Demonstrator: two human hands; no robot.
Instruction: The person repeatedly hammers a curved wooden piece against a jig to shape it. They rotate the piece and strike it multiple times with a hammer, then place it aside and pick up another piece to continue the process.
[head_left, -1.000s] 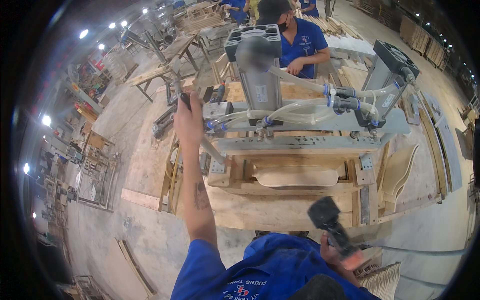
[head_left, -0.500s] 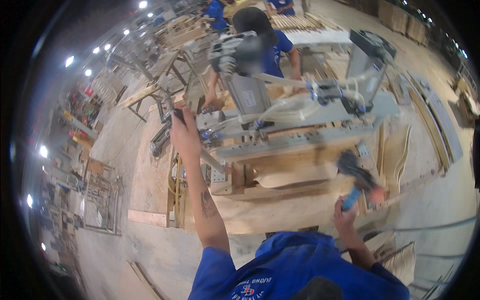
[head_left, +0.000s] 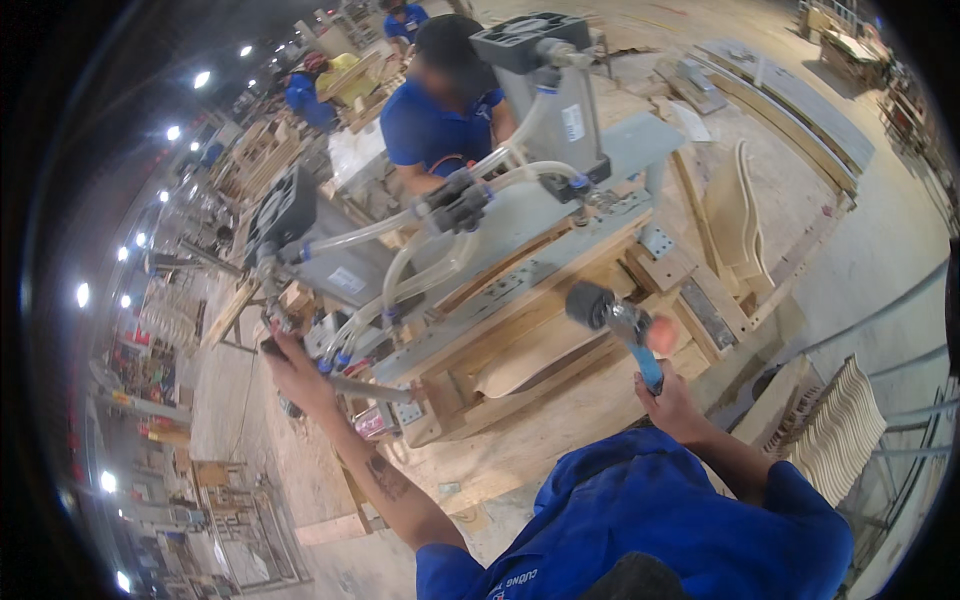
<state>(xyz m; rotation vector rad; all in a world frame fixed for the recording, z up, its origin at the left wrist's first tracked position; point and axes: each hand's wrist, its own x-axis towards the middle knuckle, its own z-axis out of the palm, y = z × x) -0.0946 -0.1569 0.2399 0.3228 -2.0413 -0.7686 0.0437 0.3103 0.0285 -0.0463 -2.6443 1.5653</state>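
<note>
My right hand (head_left: 668,408) is closed round the blue handle of a mallet (head_left: 647,366), held up over the near right part of a wooden jig. The mallet's head has one black face and one red face. At the left end of the machine my left hand (head_left: 303,380) is closed on a black handle (head_left: 271,347), partly hidden by the fingers. Between my hands a curved wooden piece (head_left: 520,368) lies in the jig (head_left: 480,415), under the edge of a grey metal beam (head_left: 630,150).
Two grey air cylinders (head_left: 565,125) stand on the beam, joined by clear hoses (head_left: 385,232). Across the machine a co-worker (head_left: 428,125) in blue bends forward. Curved boards (head_left: 735,215) lean at the right end; a stack of wavy slats (head_left: 840,430) stands near my right elbow.
The view has swung, so the machine now appears tilted and further left. The mallet is higher against the jig and less blurred. My left hand stays on the black handle.
</note>
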